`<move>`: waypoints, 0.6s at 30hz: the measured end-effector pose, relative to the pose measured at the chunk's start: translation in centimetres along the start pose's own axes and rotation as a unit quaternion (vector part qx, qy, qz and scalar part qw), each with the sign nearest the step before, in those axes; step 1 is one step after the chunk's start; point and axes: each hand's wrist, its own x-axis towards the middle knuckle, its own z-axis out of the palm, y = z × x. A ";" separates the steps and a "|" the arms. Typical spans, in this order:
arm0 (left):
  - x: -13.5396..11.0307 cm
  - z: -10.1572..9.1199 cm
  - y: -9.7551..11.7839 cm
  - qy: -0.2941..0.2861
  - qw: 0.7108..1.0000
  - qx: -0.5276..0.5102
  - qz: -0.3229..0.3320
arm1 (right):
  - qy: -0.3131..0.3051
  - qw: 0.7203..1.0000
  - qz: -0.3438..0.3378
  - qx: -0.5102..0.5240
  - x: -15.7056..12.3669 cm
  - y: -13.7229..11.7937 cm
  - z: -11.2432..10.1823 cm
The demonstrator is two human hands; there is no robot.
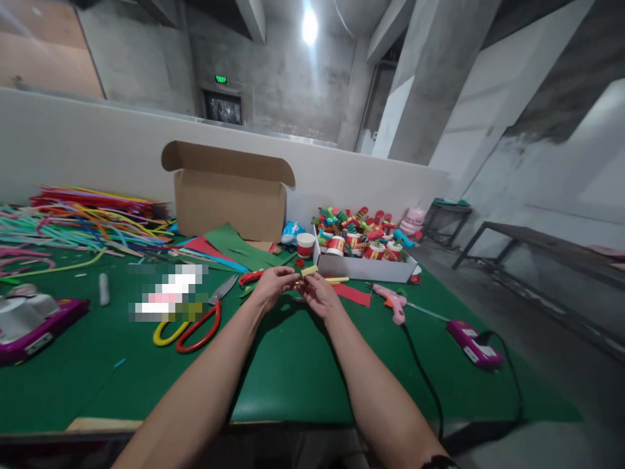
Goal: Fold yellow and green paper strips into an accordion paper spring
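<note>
Over the middle of the green table my two hands meet with fingertips close together. My right hand [319,296] is closed in a pinch on a short pale yellow strip [309,270]. Beside it, my left hand [273,286] has its fingers pinched too; what lies between them is too small to make out. A red-handled tool [250,278] lies partly hidden behind my left hand. Just beyond the hands are a small red piece [299,262] and a white and red paper cup [306,245]. A red paper strip [354,295] lies right of my right hand.
Scissors [199,330] lie on the left. On the right are a pink glue gun [393,301] with a cord and a purple power strip [473,345]. A white box [364,268] of colourful crafts, green paper [239,247], a cardboard box [229,202] and pipe cleaners [97,221] stand behind.
</note>
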 end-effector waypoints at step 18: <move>0.3 0.0 -0.2 0.021 0.998 0.040 0.034 | 0.005 1.000 -0.012 -0.005 -0.6 -0.5 0.6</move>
